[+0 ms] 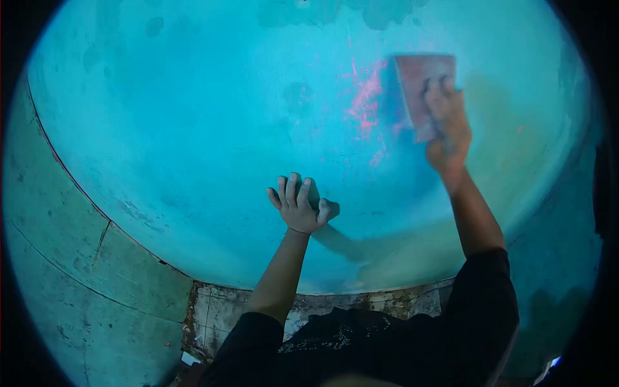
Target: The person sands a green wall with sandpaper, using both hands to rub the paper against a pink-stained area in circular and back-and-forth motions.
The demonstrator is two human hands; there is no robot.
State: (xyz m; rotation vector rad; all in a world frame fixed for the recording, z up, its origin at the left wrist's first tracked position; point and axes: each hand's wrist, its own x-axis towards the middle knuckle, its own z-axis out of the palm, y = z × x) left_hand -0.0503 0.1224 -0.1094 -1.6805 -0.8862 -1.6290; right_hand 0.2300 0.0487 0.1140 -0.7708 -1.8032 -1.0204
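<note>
My right hand (449, 126) is pressed over a reddish-brown rectangular sheet of sandpaper (419, 71), holding it against the turquoise painted wall (193, 116). Motion blurs both the hand and the sheet slightly. Just left of the sandpaper, a scuffed pink patch (367, 100) shows through the blue paint. Lower and nearer to me, my left hand (300, 203) rests on the same surface with its fingers spread and nothing in it. Its shadow falls to the right.
Green panels (122, 277) with dark seams lie to the left, beyond the wall's edge. Stained, dirty tiles (222, 309) show along the bottom edge, partly behind my dark shirt (387, 342). Darker patches (374, 13) mark the top of the wall.
</note>
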